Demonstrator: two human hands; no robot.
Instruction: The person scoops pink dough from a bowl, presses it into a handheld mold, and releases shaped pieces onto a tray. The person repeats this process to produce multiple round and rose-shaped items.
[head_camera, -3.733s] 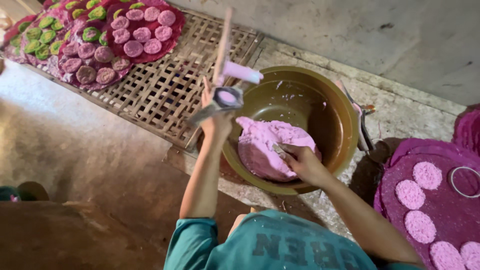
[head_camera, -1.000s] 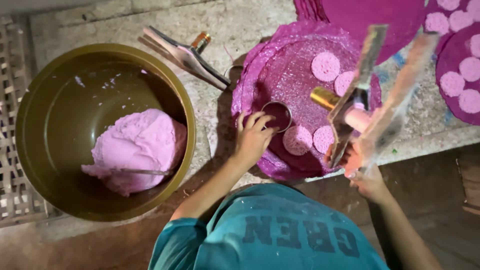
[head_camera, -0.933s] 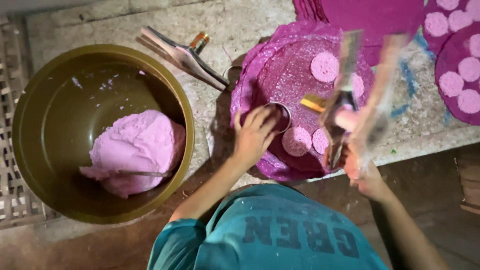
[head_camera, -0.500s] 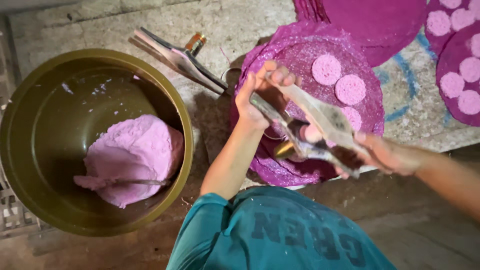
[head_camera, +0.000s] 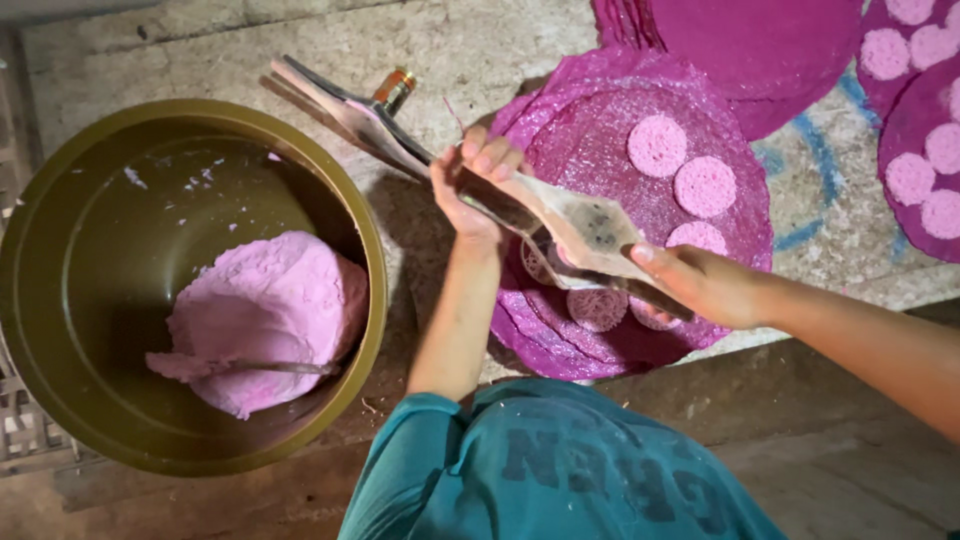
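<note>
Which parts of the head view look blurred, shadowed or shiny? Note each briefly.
Head view: the bowl has a shadowed inner wall beside the pink dough; the wooden press looks slightly soft; even daylight falls on the pink discs, without harsh glare.

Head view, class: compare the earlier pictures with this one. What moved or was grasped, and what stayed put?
The press tool came down from upright to lie nearly flat over the purple tray. The left hand left the small ring mould and now grips the tool's far end; the right hand holds its near end. The dough stays in the olive bowl.
</note>
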